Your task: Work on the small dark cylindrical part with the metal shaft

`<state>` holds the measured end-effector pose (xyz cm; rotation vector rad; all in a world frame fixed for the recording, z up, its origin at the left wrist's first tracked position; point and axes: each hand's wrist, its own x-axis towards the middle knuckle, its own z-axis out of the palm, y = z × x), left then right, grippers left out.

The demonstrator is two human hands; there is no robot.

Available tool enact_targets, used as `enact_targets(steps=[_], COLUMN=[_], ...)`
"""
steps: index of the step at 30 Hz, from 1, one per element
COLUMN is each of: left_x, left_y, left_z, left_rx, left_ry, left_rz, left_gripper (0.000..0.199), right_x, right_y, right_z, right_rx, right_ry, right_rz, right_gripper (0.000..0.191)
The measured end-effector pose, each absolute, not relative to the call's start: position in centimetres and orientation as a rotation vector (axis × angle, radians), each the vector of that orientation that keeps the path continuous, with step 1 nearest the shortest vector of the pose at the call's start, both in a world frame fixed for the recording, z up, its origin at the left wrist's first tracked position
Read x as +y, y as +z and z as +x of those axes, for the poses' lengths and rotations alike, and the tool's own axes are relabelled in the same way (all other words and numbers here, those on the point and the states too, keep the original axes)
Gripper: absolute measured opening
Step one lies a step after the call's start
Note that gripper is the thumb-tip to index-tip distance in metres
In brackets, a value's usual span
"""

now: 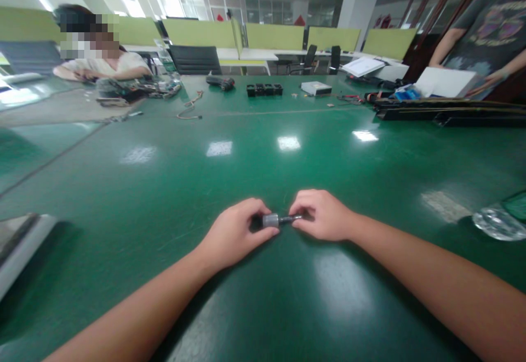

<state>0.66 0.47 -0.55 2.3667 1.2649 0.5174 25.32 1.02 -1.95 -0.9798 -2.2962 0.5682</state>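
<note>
A small grey cylindrical piece (270, 220) with a thin dark shaft (287, 219) lies sideways between my hands, low over the green table (246, 170). My left hand (236, 229) holds the cylinder end between thumb and fingers. The thumb and fingers of my right hand (322, 215) pinch the far end of the shaft. The tip of the shaft is partly hidden by my right fingers.
A clear glass-like object (499, 224) stands at the right. A grey-edged box (28, 247) is at the left edge. Black connected blocks (264, 90), a metal drive (316, 88), cables and black rails (447, 113) lie at the back. Two people are beyond the table.
</note>
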Motion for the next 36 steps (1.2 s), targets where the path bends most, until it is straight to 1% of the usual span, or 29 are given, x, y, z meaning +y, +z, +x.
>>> enact_targets(steps=[24, 36], left_x=[0.4, 0.3], left_y=[-0.5, -0.3], left_z=[0.7, 0.6], left_rx=[1.286, 1.286], left_ry=[0.535, 0.527], left_rz=[2.36, 2.354], left_gripper=[0.024, 0.024], right_x=[1.8, 1.7], right_y=[-1.8, -1.5], right_z=[26.8, 27.0], right_rx=[-2.324, -2.324], right_ry=[0.535, 0.58], right_rz=[-0.997, -1.007], right_gripper=[0.011, 0.009])
